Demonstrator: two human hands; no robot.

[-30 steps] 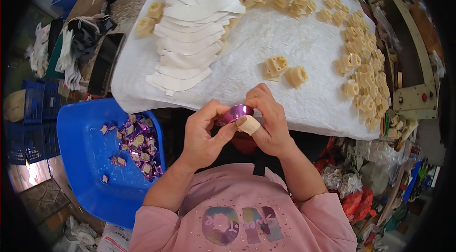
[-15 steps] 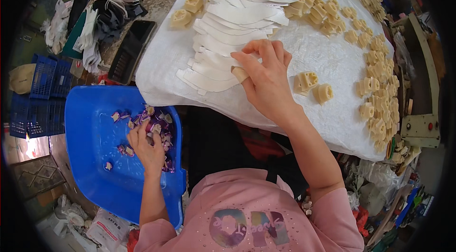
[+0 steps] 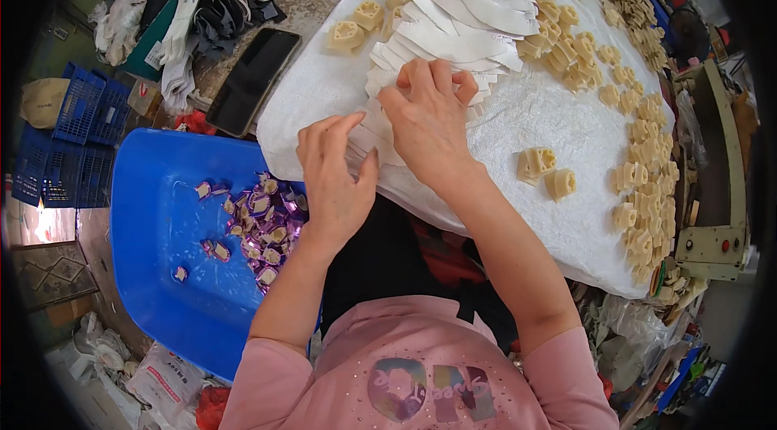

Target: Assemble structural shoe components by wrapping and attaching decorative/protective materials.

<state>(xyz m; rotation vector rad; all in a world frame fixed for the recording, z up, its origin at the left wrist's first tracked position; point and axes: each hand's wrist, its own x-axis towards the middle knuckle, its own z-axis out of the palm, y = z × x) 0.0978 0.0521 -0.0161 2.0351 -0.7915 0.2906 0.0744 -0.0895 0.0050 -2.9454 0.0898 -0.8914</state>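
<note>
My right hand (image 3: 425, 122) is over the near part of a row of overlapping curved white strips (image 3: 473, 13) on the cloth-covered table. Its fingers are curled down onto the strips, and whatever lies beneath them is hidden. My left hand (image 3: 332, 179) is beside it at the table's front edge, thumb and fingers apart, with nothing visible in it. Two small beige moulded blocks (image 3: 538, 164) rest on the white cloth (image 3: 477, 187) to the right. Several shiny purple pieces with pale ends (image 3: 263, 219) lie in a blue tub (image 3: 162, 292) at the left.
Many more beige blocks (image 3: 643, 179) line the table's right side and far end. A black phone (image 3: 252, 78) lies at the left, near grey and white cloth strips (image 3: 218, 17). Blue crates (image 3: 77, 118) stand further left; a pale metal frame (image 3: 712, 244) is at the right.
My left hand has come up out of the tub to the table's front edge. The right hand, which held a beige piece, has moved slightly left over the strips. The view has shifted slightly.
</note>
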